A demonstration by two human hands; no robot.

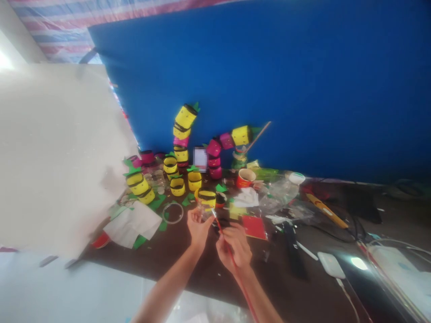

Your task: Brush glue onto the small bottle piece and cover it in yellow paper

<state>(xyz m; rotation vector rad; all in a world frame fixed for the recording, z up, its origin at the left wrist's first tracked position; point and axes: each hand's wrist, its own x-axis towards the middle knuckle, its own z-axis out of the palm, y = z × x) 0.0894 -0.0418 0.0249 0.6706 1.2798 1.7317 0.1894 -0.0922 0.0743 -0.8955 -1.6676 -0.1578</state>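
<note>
My right hand (235, 248) is closed around a thin paintbrush (230, 253) with a red handle. Its pale tip points up and left, close to my left thumb. Across from it, my left hand (198, 228) is pinched on something small that looks clear; blur hides what it is. Just beyond my fingers is a yellow cup (206, 200) with a black band round its rim. More yellow banded cups (177, 187) stand behind it to the left. A clear ring (173, 213) lies on the table left of my left hand.
Yellow and magenta cups form a tall stack (182, 134) and a bent one (214, 159) against the blue board (269, 80). White paper (134, 224) lies left, and a red paper bowl (246, 178) stands behind. At right are a yellow cutter (326, 211), cables and a white case (331, 265).
</note>
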